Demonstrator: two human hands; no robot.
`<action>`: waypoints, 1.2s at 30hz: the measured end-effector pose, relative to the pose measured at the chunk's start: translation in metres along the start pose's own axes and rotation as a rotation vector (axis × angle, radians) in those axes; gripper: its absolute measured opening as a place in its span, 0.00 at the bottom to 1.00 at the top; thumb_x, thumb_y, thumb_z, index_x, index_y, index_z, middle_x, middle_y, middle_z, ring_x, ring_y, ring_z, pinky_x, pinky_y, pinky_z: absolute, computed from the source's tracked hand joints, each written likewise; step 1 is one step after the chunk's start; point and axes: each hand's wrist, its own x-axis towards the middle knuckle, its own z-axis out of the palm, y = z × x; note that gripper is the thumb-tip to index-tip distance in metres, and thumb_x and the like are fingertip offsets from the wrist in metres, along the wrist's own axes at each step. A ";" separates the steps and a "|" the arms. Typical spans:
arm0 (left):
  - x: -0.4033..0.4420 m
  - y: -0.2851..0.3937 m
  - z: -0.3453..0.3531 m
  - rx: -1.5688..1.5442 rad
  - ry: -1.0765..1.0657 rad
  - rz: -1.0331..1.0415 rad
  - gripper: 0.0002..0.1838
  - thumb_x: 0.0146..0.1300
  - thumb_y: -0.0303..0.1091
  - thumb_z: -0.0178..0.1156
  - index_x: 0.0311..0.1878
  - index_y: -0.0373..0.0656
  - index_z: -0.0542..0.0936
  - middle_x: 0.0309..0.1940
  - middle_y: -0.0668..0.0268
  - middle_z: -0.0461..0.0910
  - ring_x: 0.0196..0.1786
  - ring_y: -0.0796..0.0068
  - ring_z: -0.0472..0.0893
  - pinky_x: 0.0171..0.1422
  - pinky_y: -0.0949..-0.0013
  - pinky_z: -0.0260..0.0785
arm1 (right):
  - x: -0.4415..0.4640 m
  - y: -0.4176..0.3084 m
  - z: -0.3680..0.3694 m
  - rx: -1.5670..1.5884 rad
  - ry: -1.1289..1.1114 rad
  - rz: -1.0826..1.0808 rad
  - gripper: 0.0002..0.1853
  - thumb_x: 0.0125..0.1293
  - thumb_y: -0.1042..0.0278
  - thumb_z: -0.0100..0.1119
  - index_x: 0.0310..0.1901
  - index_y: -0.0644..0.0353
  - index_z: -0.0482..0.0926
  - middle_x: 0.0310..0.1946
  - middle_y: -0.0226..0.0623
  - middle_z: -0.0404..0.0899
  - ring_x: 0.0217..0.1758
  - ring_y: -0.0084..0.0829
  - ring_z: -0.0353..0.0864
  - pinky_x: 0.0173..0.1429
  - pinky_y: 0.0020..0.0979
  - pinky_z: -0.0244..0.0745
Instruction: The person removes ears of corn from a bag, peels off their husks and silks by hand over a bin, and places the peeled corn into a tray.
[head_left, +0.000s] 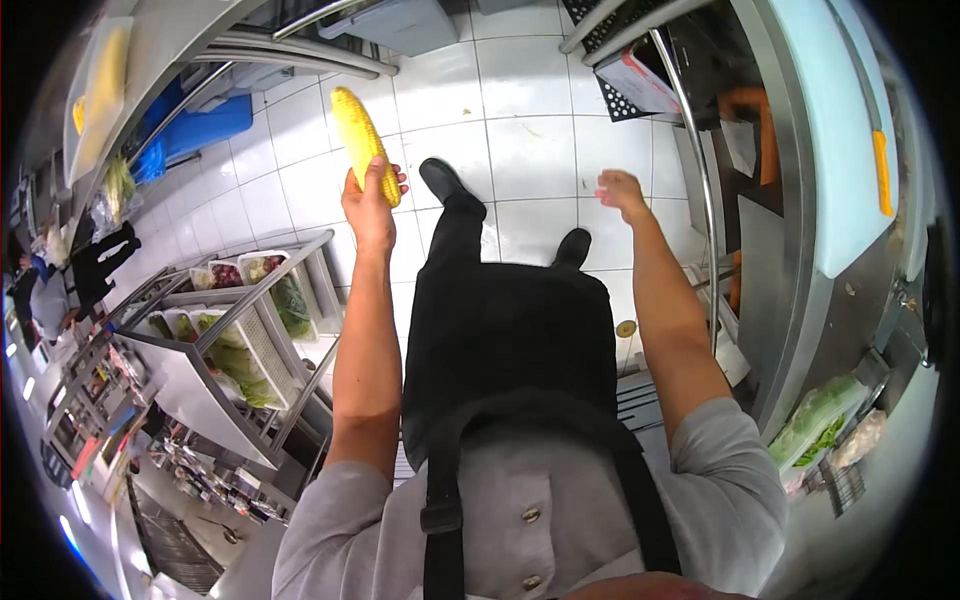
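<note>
A peeled yellow corn cob is held in my left hand, the thumb across it and the fingers wrapped round its lower end. The cob points up and away from me, over the floor. My right hand hangs in the air over the floor on the other side, touching nothing. Its fingers are curled in and slightly blurred, and I see nothing in them. A pale blue cutting board lies on the counter to the right, with a yellow-handled knife on it.
At the left stands a metal rack with crates of leafy vegetables. A steel counter edge runs along the right, with bagged greens nearer me. A blue container sits at far left. Another person is in the background.
</note>
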 end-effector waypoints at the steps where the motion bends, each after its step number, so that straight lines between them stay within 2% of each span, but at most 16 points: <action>1: -0.003 -0.011 0.003 -0.019 0.017 -0.012 0.15 0.71 0.40 0.61 0.48 0.35 0.76 0.32 0.59 0.80 0.32 0.71 0.81 0.36 0.68 0.77 | 0.012 0.029 -0.008 -0.195 -0.011 0.035 0.20 0.68 0.65 0.63 0.59 0.62 0.79 0.44 0.42 0.85 0.45 0.37 0.87 0.43 0.35 0.83; 2: -0.002 -0.023 0.006 -0.038 0.029 -0.019 0.16 0.72 0.41 0.60 0.49 0.35 0.76 0.32 0.59 0.80 0.32 0.71 0.81 0.36 0.68 0.76 | 0.033 0.058 -0.014 -0.385 -0.020 0.064 0.21 0.66 0.64 0.65 0.59 0.62 0.79 0.44 0.44 0.86 0.48 0.39 0.87 0.47 0.37 0.83; 3: 0.001 -0.039 0.008 -0.056 0.037 -0.031 0.17 0.72 0.41 0.60 0.50 0.35 0.75 0.32 0.59 0.80 0.32 0.71 0.81 0.37 0.67 0.76 | 0.065 0.096 -0.021 -0.701 0.035 -0.126 0.24 0.62 0.61 0.66 0.59 0.63 0.79 0.51 0.52 0.84 0.55 0.45 0.84 0.59 0.41 0.79; 6: 0.022 -0.114 0.008 -0.026 0.031 -0.042 0.17 0.72 0.43 0.59 0.51 0.36 0.75 0.32 0.59 0.79 0.32 0.70 0.80 0.37 0.67 0.75 | 0.132 0.141 -0.027 -0.748 0.110 -0.236 0.28 0.62 0.59 0.66 0.62 0.63 0.76 0.57 0.55 0.80 0.63 0.51 0.78 0.70 0.40 0.70; 8: 0.050 -0.172 -0.003 0.013 0.010 0.007 0.17 0.73 0.42 0.59 0.50 0.37 0.75 0.33 0.59 0.79 0.32 0.70 0.80 0.37 0.67 0.74 | 0.201 0.169 -0.034 -0.780 0.250 -0.274 0.37 0.63 0.58 0.67 0.71 0.62 0.67 0.67 0.55 0.71 0.72 0.49 0.69 0.76 0.42 0.63; 10: 0.073 -0.207 -0.017 0.074 0.032 0.036 0.17 0.72 0.42 0.59 0.50 0.36 0.75 0.33 0.58 0.79 0.32 0.70 0.79 0.38 0.67 0.74 | 0.256 0.188 -0.043 -0.793 0.406 -0.491 0.41 0.62 0.59 0.69 0.73 0.61 0.63 0.71 0.60 0.65 0.76 0.53 0.62 0.79 0.43 0.58; 12: 0.096 -0.226 -0.038 0.073 0.018 0.049 0.17 0.72 0.42 0.59 0.51 0.36 0.74 0.35 0.58 0.79 0.34 0.70 0.79 0.39 0.68 0.74 | 0.300 0.224 -0.052 -0.898 0.535 -0.510 0.52 0.60 0.44 0.69 0.77 0.63 0.54 0.75 0.64 0.56 0.80 0.58 0.51 0.81 0.49 0.49; 14: 0.115 -0.232 -0.059 0.113 0.067 0.078 0.18 0.73 0.43 0.58 0.53 0.37 0.74 0.36 0.57 0.79 0.35 0.69 0.79 0.41 0.68 0.73 | 0.302 0.258 -0.033 -0.861 0.630 -0.383 0.65 0.50 0.31 0.73 0.78 0.65 0.49 0.77 0.67 0.47 0.82 0.58 0.45 0.82 0.51 0.45; 15: 0.125 -0.232 -0.072 0.131 0.084 0.091 0.20 0.73 0.45 0.57 0.55 0.36 0.73 0.37 0.57 0.79 0.35 0.70 0.78 0.41 0.67 0.72 | 0.304 0.284 -0.021 -0.915 0.637 -0.538 0.66 0.49 0.30 0.73 0.78 0.64 0.49 0.77 0.68 0.45 0.82 0.60 0.43 0.81 0.54 0.44; 17: 0.141 -0.231 -0.097 0.126 0.100 0.118 0.26 0.73 0.48 0.54 0.60 0.33 0.71 0.40 0.58 0.76 0.38 0.71 0.75 0.43 0.69 0.69 | 0.298 0.316 0.018 -1.025 0.646 -0.601 0.64 0.52 0.33 0.72 0.77 0.68 0.49 0.77 0.69 0.45 0.81 0.64 0.42 0.78 0.63 0.43; 18: 0.146 -0.228 -0.106 0.096 0.119 0.121 0.28 0.73 0.49 0.53 0.63 0.32 0.70 0.42 0.60 0.75 0.41 0.73 0.74 0.44 0.71 0.68 | 0.312 0.322 0.036 -0.999 0.760 -0.590 0.59 0.58 0.35 0.68 0.77 0.69 0.50 0.77 0.69 0.45 0.81 0.65 0.42 0.78 0.63 0.43; 20: 0.150 -0.221 -0.133 0.063 0.138 0.176 0.31 0.73 0.50 0.53 0.65 0.31 0.68 0.43 0.61 0.73 0.41 0.74 0.72 0.45 0.72 0.67 | 0.336 0.300 0.061 -0.995 0.743 -0.749 0.53 0.64 0.39 0.64 0.77 0.68 0.51 0.77 0.65 0.46 0.82 0.62 0.42 0.79 0.62 0.42; 25: 0.149 -0.217 -0.170 -0.012 0.172 0.250 0.31 0.72 0.51 0.53 0.64 0.32 0.69 0.40 0.61 0.73 0.39 0.75 0.72 0.42 0.73 0.68 | 0.380 0.183 0.219 -1.030 0.326 -1.069 0.49 0.67 0.42 0.60 0.76 0.69 0.52 0.78 0.59 0.48 0.83 0.53 0.42 0.80 0.60 0.41; 29: 0.142 -0.217 -0.179 0.010 0.249 0.273 0.33 0.72 0.52 0.53 0.65 0.31 0.68 0.40 0.60 0.73 0.38 0.75 0.73 0.42 0.74 0.68 | 0.435 0.109 0.369 -1.036 0.127 -1.307 0.50 0.68 0.37 0.57 0.77 0.69 0.52 0.79 0.58 0.47 0.83 0.51 0.42 0.84 0.48 0.38; 33: 0.129 -0.220 -0.177 0.021 0.351 0.273 0.35 0.70 0.55 0.54 0.66 0.32 0.68 0.38 0.59 0.74 0.36 0.75 0.74 0.41 0.74 0.69 | 0.419 0.121 0.513 -0.932 -0.523 -1.492 0.43 0.65 0.40 0.62 0.73 0.61 0.63 0.75 0.51 0.59 0.81 0.45 0.52 0.83 0.45 0.45; 36: 0.122 -0.216 -0.174 0.026 0.323 0.246 0.34 0.69 0.55 0.54 0.65 0.32 0.69 0.38 0.59 0.75 0.36 0.74 0.75 0.39 0.74 0.69 | 0.383 0.179 0.553 -1.306 -0.819 -1.531 0.39 0.72 0.36 0.50 0.75 0.55 0.62 0.80 0.42 0.51 0.84 0.39 0.44 0.85 0.43 0.38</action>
